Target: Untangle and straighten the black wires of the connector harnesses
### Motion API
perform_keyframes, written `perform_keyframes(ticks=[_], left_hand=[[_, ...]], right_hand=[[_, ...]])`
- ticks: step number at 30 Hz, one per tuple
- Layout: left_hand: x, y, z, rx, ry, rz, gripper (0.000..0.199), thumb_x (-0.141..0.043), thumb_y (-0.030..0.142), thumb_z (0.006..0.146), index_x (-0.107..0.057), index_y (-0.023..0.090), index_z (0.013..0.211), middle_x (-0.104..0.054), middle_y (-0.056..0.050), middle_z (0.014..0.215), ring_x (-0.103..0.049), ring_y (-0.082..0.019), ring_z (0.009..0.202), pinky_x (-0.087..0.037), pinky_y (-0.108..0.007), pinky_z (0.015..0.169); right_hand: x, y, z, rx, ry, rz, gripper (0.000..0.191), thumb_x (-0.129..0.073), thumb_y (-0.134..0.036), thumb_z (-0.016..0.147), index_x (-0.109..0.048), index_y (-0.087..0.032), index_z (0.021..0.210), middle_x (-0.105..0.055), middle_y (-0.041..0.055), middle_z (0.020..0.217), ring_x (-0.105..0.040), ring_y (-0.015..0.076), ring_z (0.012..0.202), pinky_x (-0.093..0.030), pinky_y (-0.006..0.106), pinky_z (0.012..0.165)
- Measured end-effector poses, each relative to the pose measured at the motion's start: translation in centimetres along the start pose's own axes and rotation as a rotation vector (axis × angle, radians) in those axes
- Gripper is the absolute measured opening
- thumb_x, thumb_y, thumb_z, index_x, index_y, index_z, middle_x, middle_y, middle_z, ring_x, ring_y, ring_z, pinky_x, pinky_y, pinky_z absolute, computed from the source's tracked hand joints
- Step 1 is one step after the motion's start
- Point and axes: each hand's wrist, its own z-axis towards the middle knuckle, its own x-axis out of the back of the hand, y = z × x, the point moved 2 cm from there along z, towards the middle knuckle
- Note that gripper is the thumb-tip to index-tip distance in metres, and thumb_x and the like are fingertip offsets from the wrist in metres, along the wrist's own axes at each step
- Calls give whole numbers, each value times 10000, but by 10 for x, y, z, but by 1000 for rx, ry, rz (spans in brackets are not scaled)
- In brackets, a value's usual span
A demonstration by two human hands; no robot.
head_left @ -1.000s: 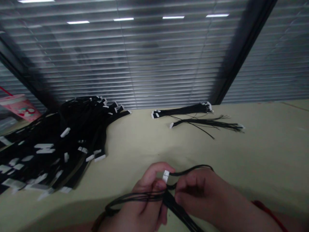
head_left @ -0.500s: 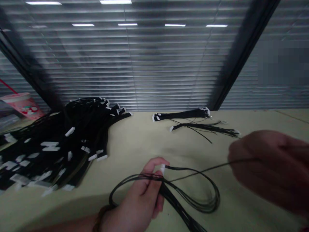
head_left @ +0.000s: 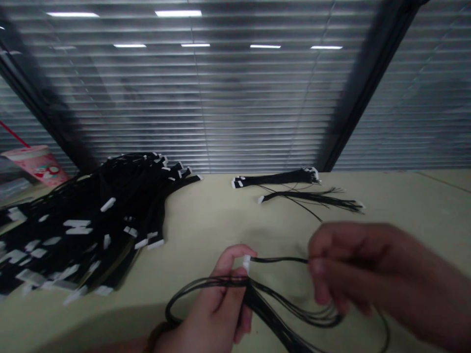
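My left hand [head_left: 209, 306] grips a loop of thin black wires [head_left: 294, 306] between thumb and fingers, with a small white connector [head_left: 246, 264] sticking up at the pinch. A thick part of the bundle [head_left: 268, 318] hangs down toward the bottom of the view. My right hand [head_left: 353, 269] is to the right, fingers closed on one thin black wire running from the connector. The wire's stretch inside those fingers is hidden. A bead bracelet [head_left: 156, 336] shows on my left wrist.
A large heap of black wires with white connectors [head_left: 91, 230] lies on the pale yellow-green table [head_left: 221, 220] at left. Two smaller bundles [head_left: 275, 177] lie at the back. A pink cup [head_left: 37, 164] stands far left, before window blinds [head_left: 206, 108].
My right hand has moved from the far right back toward my left hand, and the wire it holds now runs nearly level. My left hand has barely moved.
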Motion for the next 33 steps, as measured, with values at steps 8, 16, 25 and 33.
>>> perform_keyframes(ticks=[8, 16, 25, 33], left_hand=[[0, -5, -14, 86, 33, -19, 477, -377, 565, 893, -437, 257, 1253, -454, 60, 518, -366, -84, 425, -252, -180, 391], [-6, 4, -16, 86, -5, -81, 541, -418, 651, 825, -461, 253, 1189, -355, 85, 507, -319, -76, 436, -235, -162, 391], [-10, 15, -18, 68, -37, -121, 479, -412, 628, 841, -476, 264, 1146, -369, 87, 501, -317, -71, 449, -232, -151, 404], [-10, 12, -17, 30, -65, -183, 466, -419, 638, 833, -507, 261, 1092, -335, 76, 559, -263, -73, 472, -213, -174, 418]], right_hand=[[-44, 1, -7, 341, 224, -424, 165, -506, -133, 837, -570, -218, 711, -594, -68, 639, -528, 68, 547, -362, 194, 524], [-44, -2, -10, 423, 328, -455, 171, -483, -144, 840, -575, -237, 730, -605, -75, 644, -566, 73, 549, -398, 200, 527], [-43, -2, -11, 425, 282, -456, 203, -433, -142, 856, -585, -219, 747, -617, -52, 667, -578, 88, 573, -429, 212, 548], [-44, -4, -8, 412, 193, -468, 224, -418, -144, 867, -579, -198, 720, -595, -30, 631, -550, 87, 535, -399, 210, 509]])
